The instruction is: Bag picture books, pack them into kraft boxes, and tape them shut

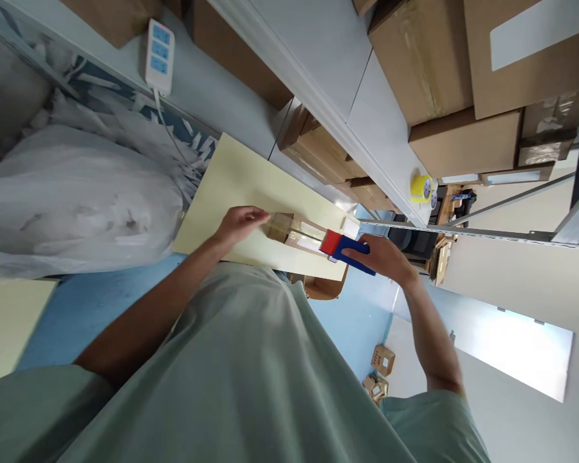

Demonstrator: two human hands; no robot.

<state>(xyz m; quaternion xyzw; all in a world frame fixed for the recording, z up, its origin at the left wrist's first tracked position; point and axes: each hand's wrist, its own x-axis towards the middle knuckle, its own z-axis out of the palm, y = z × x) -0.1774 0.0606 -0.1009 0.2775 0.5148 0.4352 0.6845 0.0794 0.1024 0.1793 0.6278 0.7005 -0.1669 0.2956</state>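
Note:
A small cardboard box (pixel 303 230) lies on the pale yellow tabletop (pixel 222 186) in front of me. Clear packing tape (pixel 280 225) runs along it, shiny at the left end. My left hand (pixel 241 223) is at that end, thumb and fingers pinched together on what looks like the tape's edge. At the box's right end, my right hand (pixel 381 256) grips the blue handle of a tape dispenser (pixel 350 251). The dispenser's red front part (pixel 330 242) rests against or just over the box. The palm hides the far end of the handle.
A white shelf (pixel 318 58) with cardboard boxes (pixel 424 61) runs above the table's far side. On it stand yellow tape rolls (pixel 421 188). A power strip (pixel 159 56) and its cable lie back left. A large white plastic bag (pixel 77 199) fills the left; an open carton (pixel 324 287) sits below the table edge.

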